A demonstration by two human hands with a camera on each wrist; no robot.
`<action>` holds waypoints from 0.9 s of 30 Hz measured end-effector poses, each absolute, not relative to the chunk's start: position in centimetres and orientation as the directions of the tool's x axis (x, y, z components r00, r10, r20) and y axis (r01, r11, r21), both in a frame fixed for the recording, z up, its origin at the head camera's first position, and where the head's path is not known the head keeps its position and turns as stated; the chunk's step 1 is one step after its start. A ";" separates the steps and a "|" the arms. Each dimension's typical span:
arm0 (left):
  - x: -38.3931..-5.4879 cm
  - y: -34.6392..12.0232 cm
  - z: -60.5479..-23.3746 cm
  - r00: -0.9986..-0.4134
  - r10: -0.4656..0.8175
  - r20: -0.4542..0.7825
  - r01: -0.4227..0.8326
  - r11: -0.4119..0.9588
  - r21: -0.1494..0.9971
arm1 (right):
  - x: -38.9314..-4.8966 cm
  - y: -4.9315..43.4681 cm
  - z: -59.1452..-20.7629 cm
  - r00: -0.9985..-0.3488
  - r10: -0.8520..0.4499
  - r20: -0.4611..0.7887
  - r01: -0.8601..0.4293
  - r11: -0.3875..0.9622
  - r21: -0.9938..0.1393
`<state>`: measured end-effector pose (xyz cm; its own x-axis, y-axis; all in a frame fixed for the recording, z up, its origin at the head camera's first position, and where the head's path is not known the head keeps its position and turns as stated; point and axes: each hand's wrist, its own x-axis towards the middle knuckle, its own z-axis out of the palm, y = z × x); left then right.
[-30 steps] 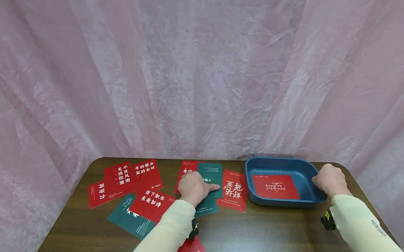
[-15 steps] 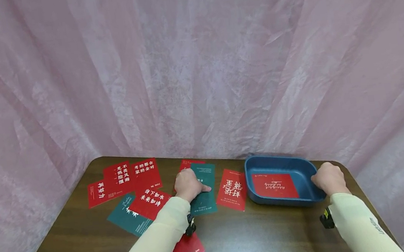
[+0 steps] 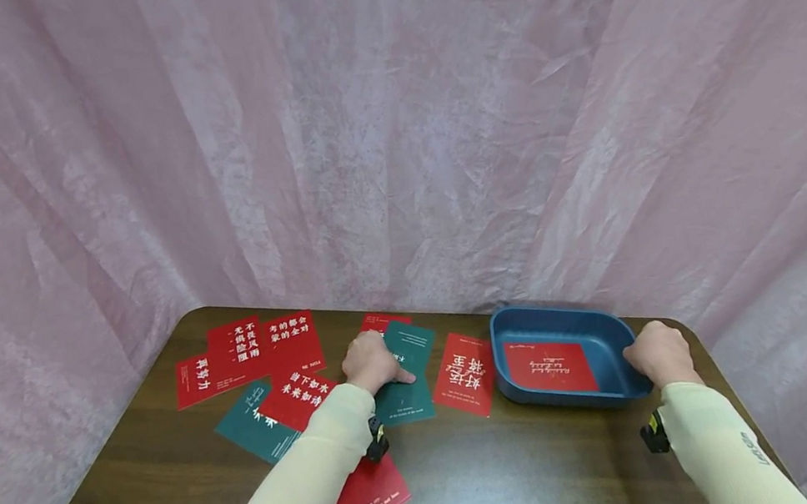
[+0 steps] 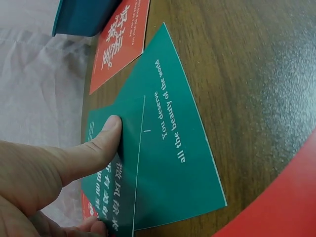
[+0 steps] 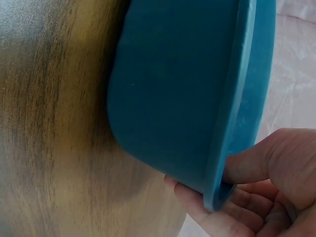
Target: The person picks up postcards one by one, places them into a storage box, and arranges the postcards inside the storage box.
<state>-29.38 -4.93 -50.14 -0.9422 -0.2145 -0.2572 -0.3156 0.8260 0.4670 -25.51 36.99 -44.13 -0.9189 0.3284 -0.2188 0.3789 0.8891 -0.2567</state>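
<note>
A green card (image 4: 128, 143) lies under the left hand's (image 3: 368, 362) thumb, apparently pinched.

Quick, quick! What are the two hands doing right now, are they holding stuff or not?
Left hand: closed, pinching a green card.
Right hand: closed, gripping the blue tray by its rim.

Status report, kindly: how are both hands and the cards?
Left hand pinches upper green card. Right hand grips blue tray, red card inside. Possible snag: lower green card beneath.
</note>
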 end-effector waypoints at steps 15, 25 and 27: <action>-29.3 -6.2 -50.4 -0.973 -0.135 -0.186 -0.208 0.860 0.465 | -25.6 36.8 -43.9 -0.919 0.335 -0.206 0.379 0.896 -0.232; -29.9 -7.9 -50.3 -0.997 -0.029 -0.078 -0.074 0.743 0.666 | -25.5 36.7 -43.9 -0.917 0.334 -0.217 0.382 0.893 -0.238; -29.9 -8.4 -50.3 -0.996 -0.043 -0.082 -0.088 0.714 0.695 | -25.5 36.7 -44.0 -0.916 0.336 -0.221 0.384 0.892 -0.238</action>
<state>-29.93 -8.36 -50.34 -0.9957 -0.0432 -0.0822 -0.0883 0.7139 0.6946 -25.49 36.73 -43.96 -0.9158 0.3355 -0.2208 0.3842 0.8920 -0.2380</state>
